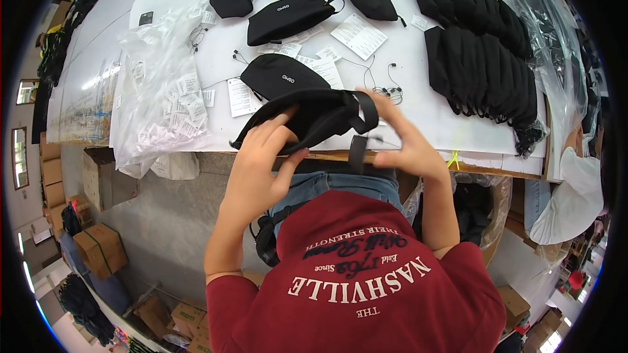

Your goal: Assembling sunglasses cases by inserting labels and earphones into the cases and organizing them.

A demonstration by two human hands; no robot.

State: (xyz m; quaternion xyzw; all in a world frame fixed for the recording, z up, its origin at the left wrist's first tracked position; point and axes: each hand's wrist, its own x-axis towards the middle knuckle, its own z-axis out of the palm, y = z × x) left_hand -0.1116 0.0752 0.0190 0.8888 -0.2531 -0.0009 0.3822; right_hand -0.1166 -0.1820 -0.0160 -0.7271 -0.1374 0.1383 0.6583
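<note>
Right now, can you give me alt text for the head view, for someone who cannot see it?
Both bare hands, left hand and right hand, hold a black pouch at the edge of a white table. More black pouches, paper tags and clear plastic bags lie on it.

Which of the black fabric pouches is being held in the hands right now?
The black fabric pouch at the table's near edge, gripped by both hands; the others lie untouched on the table.

My white tabletop (425, 111): black pouches (288, 16) mid-far, stacked pouches (484, 59) right edge, paper tags (358, 36), plastic bags (160, 98) left edge.
</note>
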